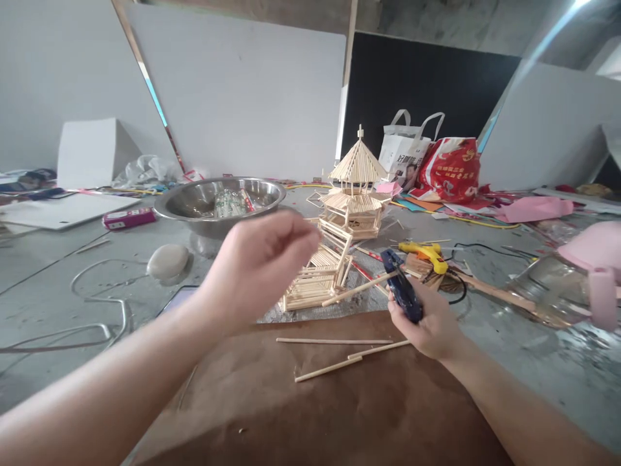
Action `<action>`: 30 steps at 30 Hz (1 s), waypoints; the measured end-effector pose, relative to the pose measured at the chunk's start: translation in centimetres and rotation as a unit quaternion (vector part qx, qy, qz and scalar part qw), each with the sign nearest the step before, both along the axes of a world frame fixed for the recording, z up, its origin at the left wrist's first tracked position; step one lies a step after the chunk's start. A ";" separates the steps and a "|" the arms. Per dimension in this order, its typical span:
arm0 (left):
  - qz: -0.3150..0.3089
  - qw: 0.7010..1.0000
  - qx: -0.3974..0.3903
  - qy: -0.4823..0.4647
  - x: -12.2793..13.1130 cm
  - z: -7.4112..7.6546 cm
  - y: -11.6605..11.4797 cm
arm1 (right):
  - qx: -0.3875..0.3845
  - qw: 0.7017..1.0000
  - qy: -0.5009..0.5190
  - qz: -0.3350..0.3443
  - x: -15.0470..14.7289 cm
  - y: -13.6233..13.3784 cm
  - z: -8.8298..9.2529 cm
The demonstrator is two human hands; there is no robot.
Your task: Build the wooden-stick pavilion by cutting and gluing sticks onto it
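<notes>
My right hand (424, 317) is wrapped round a dark blue clipper-like hand tool (403, 288). A thin wooden stick (359, 289) reaches left from this tool; whether it is gripped in the jaws I cannot tell. My left hand (269, 262) is raised with its fingers curled together, slightly blurred, and partly covers a low railed platform of wooden sticks (310, 294). What its fingertips hold, if anything, is hidden. Behind stands a tiered stick pagoda (358, 165) with a pointed roof. Several loose wooden sticks (330, 369) lie on the brown sheet (388, 411) before me.
A steel basin (194, 223) with a plastic-wrapped bundle stands at the back left, near a round whitish object (167, 262) and a cable. To the right lie a yellow glue gun (427, 254) and a clear pink-lidded bottle (548, 291). Bags (449, 169) stand behind.
</notes>
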State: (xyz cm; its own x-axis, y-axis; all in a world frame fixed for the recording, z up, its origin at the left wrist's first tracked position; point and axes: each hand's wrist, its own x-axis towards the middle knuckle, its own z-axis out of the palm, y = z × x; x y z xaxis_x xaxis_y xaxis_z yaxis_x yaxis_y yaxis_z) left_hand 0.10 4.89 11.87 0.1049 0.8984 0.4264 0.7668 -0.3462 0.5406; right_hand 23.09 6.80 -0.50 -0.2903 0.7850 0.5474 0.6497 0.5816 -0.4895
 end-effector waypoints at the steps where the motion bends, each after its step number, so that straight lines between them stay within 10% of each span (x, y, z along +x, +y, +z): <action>1: -0.033 0.999 -0.029 -0.017 0.3 -0.4 -1.8 | -0.003 1.000 0.016 -0.003 0.1 0.0 0.1; 7: -0.208 0.953 -0.218 -0.029 3.5 -5.3 -7.1 | -0.080 0.966 0.242 0.039 -0.4 -0.7 1.1; 15: -0.175 0.983 -0.009 -0.050 10.0 -11.9 -4.8 | -0.140 0.880 0.451 0.038 -2.8 -3.0 1.0; 21: -0.196 0.974 0.066 -0.095 10.0 -12.4 -3.5 | -0.190 0.880 0.435 0.005 -3.5 -4.4 1.6; 25: -0.218 0.969 0.023 -0.112 8.2 -12.0 -3.3 | -0.246 0.906 0.316 0.141 -2.1 -4.1 2.1; 27: -0.216 0.968 -0.016 -0.126 7.1 -11.7 -3.2 | -0.288 0.896 0.254 0.224 -0.8 -2.6 2.1; 30: -0.206 0.963 -0.062 -0.161 6.0 -11.9 -3.1 | -0.259 0.928 0.226 0.147 1.0 2.4 1.6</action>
